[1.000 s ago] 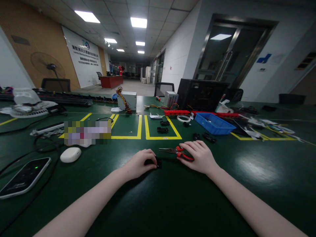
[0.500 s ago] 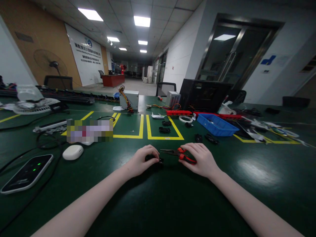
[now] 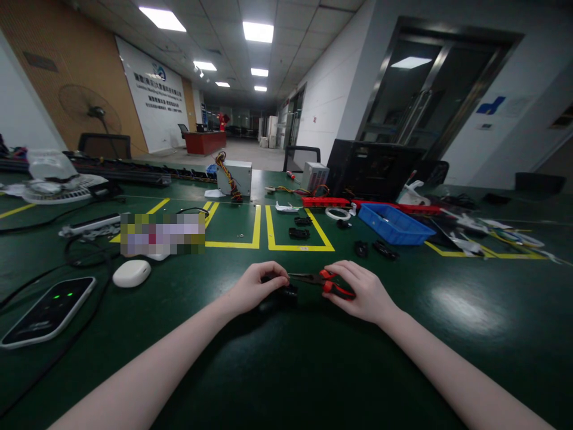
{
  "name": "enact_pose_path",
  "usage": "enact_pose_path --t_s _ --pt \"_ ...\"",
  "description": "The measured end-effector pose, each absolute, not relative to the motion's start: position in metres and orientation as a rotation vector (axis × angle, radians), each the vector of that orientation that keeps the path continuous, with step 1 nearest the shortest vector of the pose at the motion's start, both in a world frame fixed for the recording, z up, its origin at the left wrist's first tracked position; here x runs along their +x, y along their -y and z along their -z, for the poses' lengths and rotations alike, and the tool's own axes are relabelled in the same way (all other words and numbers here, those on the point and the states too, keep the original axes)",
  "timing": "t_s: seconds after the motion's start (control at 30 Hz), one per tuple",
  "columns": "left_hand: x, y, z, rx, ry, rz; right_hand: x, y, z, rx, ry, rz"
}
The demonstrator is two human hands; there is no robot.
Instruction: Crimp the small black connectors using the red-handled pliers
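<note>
Our left hand (image 3: 255, 291) has risen a little, bringing its fingertips (image 3: 285, 279) nearer the red-handled pliers (image 3: 317, 279); thumb and forefinger pinch a small black item (image 3: 290, 292), which shows just below them; our right hand (image 3: 366, 289) curls round the handles (image 3: 335, 289); beyond, on the green table (image 3: 313, 370), sits a blue bin (image 3: 398, 233).

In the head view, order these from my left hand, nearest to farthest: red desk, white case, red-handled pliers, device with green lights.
1. Red-handled pliers: right of your left hand.
2. White case: to its left.
3. Device with green lights: farther left.
4. Red desk: far background.
</note>
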State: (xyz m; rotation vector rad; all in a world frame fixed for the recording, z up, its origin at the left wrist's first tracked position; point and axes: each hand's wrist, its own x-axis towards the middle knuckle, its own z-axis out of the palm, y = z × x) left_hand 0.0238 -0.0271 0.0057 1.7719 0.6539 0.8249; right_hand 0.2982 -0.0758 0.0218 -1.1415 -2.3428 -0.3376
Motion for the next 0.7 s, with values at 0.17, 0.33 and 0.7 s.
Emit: enact_pose_path --t_s 0.17,0.33,0.7 --pt "0.0233 0.0250 -0.0035 1.702 -0.619 -0.838 0.3001 0.0743 -0.0196 -1.128 2.346 0.298" --pt "0.0228 0.0250 -0.0044 1.672 -0.597 -0.816 0.3006 0.0742 -0.0195 -1.130 2.361 0.262" --pt "0.0221 0.0245 -0.0051 1.680 -0.609 -0.791 0.2985 0.0752 -0.0210 -1.162 2.374 0.176"
